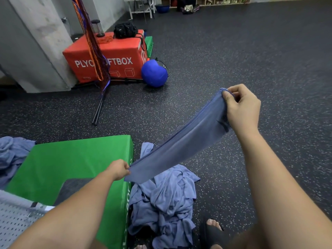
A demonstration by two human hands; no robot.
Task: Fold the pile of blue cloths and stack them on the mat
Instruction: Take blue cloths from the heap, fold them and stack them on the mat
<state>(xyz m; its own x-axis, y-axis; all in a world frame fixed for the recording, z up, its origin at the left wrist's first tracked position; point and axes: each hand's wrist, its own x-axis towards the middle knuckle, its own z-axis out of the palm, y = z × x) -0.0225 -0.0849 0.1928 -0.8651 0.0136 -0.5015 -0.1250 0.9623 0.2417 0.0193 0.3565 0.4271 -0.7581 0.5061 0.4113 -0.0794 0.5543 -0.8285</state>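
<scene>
Red box (115, 56) reads "PLYO" and "FTBOX"; straps (94, 51) hide middle letters. White lettering on mat (71, 159) side, too cut off to read. Your left hand (118, 169) pinches near end of cloth (188, 139), low; your right hand (241, 106) pinches far end, raised. Cloth hangs taut in air between them, long axis low-left to high-right, over pile (165, 200) on floor (233, 51) just beside mat.

Far left I see a red foam plyo box (107, 56) with a black bag (125, 30) on top, and a round blue medicine ball (154, 73) just beside it on speckled black rubber flooring (251, 51).
</scene>
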